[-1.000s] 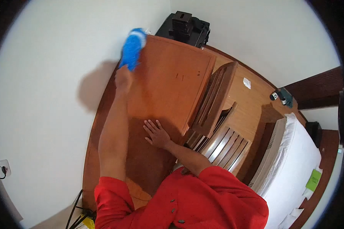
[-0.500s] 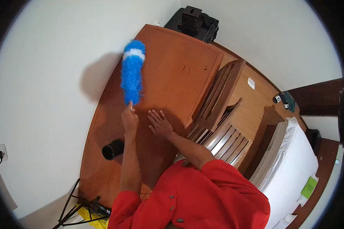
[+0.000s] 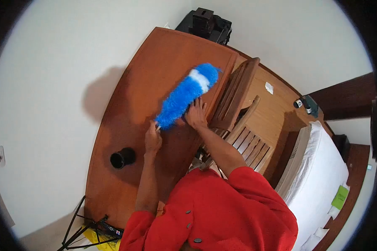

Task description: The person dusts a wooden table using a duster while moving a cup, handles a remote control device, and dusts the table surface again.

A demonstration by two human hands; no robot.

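Note:
A fluffy blue duster with a white band (image 3: 184,97) stretches diagonally over the brown wooden table (image 3: 163,54), its tip towards the chair side. My left hand (image 3: 153,139) is closed around the short handle at its lower end. My right hand (image 3: 196,113) rests on the tabletop with fingers spread, its fingertips right beside the duster's edge; whether they touch the fluff I cannot tell. A black cup (image 3: 122,158) lies or leans on the table to the left of my left forearm.
A slatted wooden chair (image 3: 252,144) stands against the table's right edge. Black equipment (image 3: 203,25) sits beyond the far end. A white bed (image 3: 310,167) is at right, a black metal stand (image 3: 77,228) at lower left. A wall runs along the left side.
The duster has swung to the right from along the table's left edge, now pointing towards the chair. My right hand has moved forward and right; my left hand shifted slightly right.

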